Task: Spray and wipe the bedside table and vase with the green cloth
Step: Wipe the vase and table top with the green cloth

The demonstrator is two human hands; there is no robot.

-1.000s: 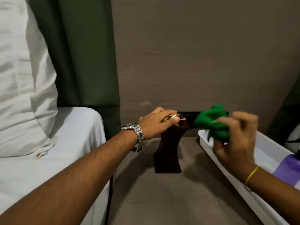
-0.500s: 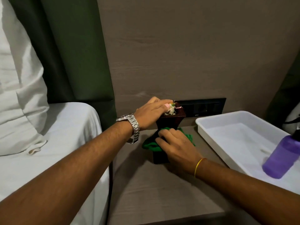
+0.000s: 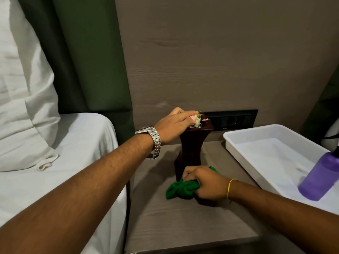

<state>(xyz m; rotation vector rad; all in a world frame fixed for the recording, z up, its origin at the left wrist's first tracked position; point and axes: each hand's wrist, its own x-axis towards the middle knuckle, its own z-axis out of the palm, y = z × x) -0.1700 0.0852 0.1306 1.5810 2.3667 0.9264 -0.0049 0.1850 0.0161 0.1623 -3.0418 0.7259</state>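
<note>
My right hand (image 3: 205,182) covers the lower front of the vase (image 3: 192,145), so its base is mostly hidden from me; that grip is clenched around the bunched green cloth (image 3: 180,188), which presses against the vase's foot and spills onto the surface (image 3: 183,222). My left hand (image 3: 174,128) lies over the vase's rim, fingers curled on top, hiding most of the small dried flowers (image 3: 198,121) inside; whether that grip truly clasps the rim I cannot tell. The vase is dark, glossy wood, square at the mouth, pinched at the waist and flaring again below. The surface is matte grey-brown woodgrain, its right part covered by a smooth white plastic tray (image 3: 238,136), cut off at the frame edge. A translucent purple spray bottle (image 3: 319,178) stands in the tray, its top cropped. A metal link watch (image 3: 152,140) sits on my left wrist, a thin yellow band (image 3: 229,187) on my right.
</note>
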